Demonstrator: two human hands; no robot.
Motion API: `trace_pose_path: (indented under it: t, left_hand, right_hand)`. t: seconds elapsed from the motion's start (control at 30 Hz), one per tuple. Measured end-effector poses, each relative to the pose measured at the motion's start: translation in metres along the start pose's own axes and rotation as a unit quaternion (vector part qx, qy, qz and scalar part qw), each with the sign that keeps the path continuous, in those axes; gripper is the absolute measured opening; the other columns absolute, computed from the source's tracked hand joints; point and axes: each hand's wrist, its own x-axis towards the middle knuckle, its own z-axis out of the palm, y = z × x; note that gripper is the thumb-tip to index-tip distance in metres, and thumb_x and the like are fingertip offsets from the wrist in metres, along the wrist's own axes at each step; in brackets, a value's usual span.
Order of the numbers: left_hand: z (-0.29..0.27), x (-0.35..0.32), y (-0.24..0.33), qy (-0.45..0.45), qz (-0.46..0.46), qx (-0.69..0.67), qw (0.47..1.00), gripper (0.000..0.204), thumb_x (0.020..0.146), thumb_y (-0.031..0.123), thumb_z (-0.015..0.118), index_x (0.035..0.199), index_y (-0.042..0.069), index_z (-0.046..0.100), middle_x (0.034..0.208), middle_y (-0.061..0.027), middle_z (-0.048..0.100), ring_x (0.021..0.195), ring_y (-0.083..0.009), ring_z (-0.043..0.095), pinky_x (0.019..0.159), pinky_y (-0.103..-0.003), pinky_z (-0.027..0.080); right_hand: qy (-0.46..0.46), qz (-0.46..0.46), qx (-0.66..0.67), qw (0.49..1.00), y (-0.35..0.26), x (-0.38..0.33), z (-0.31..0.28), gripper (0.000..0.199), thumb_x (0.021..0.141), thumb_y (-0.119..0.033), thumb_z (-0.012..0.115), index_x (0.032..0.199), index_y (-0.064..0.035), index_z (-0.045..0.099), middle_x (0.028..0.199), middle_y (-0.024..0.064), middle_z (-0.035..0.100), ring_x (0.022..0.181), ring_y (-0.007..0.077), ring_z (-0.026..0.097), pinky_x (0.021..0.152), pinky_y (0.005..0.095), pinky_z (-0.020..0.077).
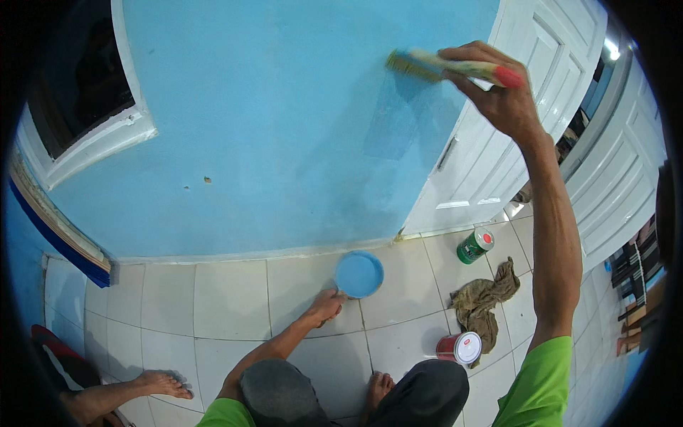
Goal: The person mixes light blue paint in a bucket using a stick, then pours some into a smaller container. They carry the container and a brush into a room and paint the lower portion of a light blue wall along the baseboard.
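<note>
High at the right, my right hand [498, 89] is closed round the handle of a paintbrush [455, 65], a wide brush with a red handle end. Its bristles lie against the light blue wall [284, 121], beside a darker, wet-looking patch of paint [402, 117]. Low in front of me, my left hand [326, 306] grips the side of a round container of blue paint [359, 275]. Just how the fingers hold it is partly hidden. The container is just above or on the tiled floor; which, I cannot tell.
White panelled doors [498, 142] stand right of the wall. On the floor tiles [228, 299] are a green can [475, 245], a crumpled brown cloth [484, 299] and a red can with a white lid [459, 348]. A white-framed window [107, 142] is at left; another person's foot [165, 383] rests lower left.
</note>
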Motion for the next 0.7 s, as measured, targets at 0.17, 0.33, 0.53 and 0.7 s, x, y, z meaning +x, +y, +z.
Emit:
trace_pose_path:
  t: [0.17,0.33,0.53,0.7]
  left_hand:
    - [-0.008,-0.001,-0.014,0.001,-0.014,-0.011,1.0,0.03,0.096,0.033,0.059,0.085,0.006,0.053,0.067,-0.0027,0.053,0.052,-0.0111,0.047,0.045,-0.03,0.039]
    - [-0.002,0.001,-0.006,-0.003,-0.021,0.006,1.0,0.031,0.099,0.033,0.057,0.085,0.005,0.054,0.063,-0.0021,0.051,0.051,-0.0108,0.045,0.045,-0.03,0.037]
    - [-0.007,0.006,-0.01,-0.002,-0.013,-0.004,1.0,0.03,0.096,0.031,0.059,0.083,0.005,0.055,0.062,-0.0027,0.051,0.048,-0.0115,0.046,0.044,-0.031,0.038]
    - [-0.003,0.001,0.001,0.019,0.002,0.039,0.999,0.032,0.095,0.032,0.061,0.078,0.007,0.053,0.063,-0.0024,0.052,0.05,-0.0113,0.047,0.045,-0.029,0.038]
  right_hand:
    - [0.065,-0.038,-0.068,0.995,-0.04,-0.038,0.014,0.034,0.08,-0.008,0.076,0.113,-0.0098,0.068,0.103,0.0064,0.07,0.088,0.0214,0.069,0.072,0.0312,0.0575]
    - [-0.121,0.061,0.07,0.988,-0.074,-0.135,0.097,0.047,0.068,-0.006,0.078,0.113,-0.0169,0.069,0.101,0.0027,0.066,0.091,0.0212,0.064,0.072,0.0339,0.0571]
    - [-0.074,0.053,0.03,0.995,-0.022,-0.054,0.054,0.036,0.077,-0.011,0.077,0.112,-0.0153,0.069,0.101,0.0025,0.066,0.092,0.0213,0.065,0.076,0.0338,0.0559]
    - [0.049,-0.065,-0.116,0.99,0.004,0.022,-0.017,0.03,0.082,-0.01,0.076,0.111,-0.013,0.069,0.101,0.0052,0.069,0.09,0.0198,0.068,0.075,0.0294,0.0602]
